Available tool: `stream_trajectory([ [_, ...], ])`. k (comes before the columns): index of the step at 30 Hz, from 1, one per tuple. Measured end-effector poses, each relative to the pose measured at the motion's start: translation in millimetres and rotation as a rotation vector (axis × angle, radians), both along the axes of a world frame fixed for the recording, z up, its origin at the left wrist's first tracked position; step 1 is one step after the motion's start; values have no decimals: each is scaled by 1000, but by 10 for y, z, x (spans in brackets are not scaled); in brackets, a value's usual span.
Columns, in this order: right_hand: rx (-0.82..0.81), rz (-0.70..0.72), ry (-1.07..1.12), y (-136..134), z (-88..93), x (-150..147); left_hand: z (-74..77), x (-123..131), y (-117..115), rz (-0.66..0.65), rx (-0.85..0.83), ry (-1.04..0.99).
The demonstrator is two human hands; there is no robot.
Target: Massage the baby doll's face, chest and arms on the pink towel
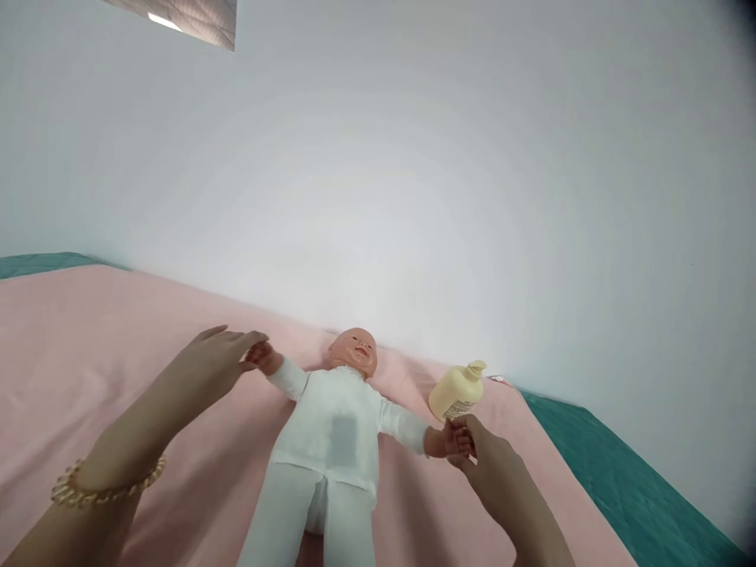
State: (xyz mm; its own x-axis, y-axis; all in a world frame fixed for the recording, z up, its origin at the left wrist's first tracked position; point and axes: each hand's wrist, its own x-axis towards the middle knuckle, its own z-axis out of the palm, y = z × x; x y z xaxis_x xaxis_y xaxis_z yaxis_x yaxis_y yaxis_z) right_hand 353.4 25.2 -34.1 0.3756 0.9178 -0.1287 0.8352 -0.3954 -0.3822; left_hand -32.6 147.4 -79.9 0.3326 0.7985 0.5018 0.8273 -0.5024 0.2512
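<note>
doll (319, 421), one in number, is laid on its back on the pink sheet (194, 315), with its head toward the wall (413, 197) and its two arms spread out to the sides. it is dressed in a white top and white trousers, and one grey rectangle (343, 441) is seen on the front of the top; the lower legs are cut off by the edge of the view. two hands are seen, one at each side of the doll. by the left hand (227, 356), one of the doll's hands is pinched between thumb and fingers; by the right hand (487, 461), the other is gripped in the same way, between thumb and curled fingers. so the doll's body is placed between the two sets of fingers, touched only at its hands. one bracelet (109, 484) is worn on the left wrist. one container is seen, a pale yellow pump bottle (457, 392), set just beyond the right hand; its contents are hidden by its opaque sides. green quilting (620, 465) is shown past the sheet at both sides, and one panel (204, 20) is seen high on the wall at the left.
</note>
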Motion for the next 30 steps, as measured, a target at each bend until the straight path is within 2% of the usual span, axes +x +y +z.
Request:
stream_trajectory([
  [2,40,36,-6,-38,88,-207,86,222,-98,-63,65,-5],
  [5,80,134,-16,-59,132,-551,127,515,-230,-255,54,-6],
  [8,49,269,-41,-39,73,-851,103,745,-335,-420,-61,15],
  [11,24,379,-86,11,-59,-1033,42,924,-412,-517,-150,18],
  [16,88,433,-186,86,-278,-1120,-24,1099,-483,-510,-72,193],
  [20,129,463,-179,106,-324,-1135,-4,1136,-498,-528,-113,255],
  [23,83,453,-142,95,-234,-1094,11,1095,-489,-532,-107,253],
  [26,55,384,-85,57,-65,-957,68,976,-470,-507,-119,169],
  [30,101,242,-29,-9,109,-652,222,708,-416,-395,-198,91],
])
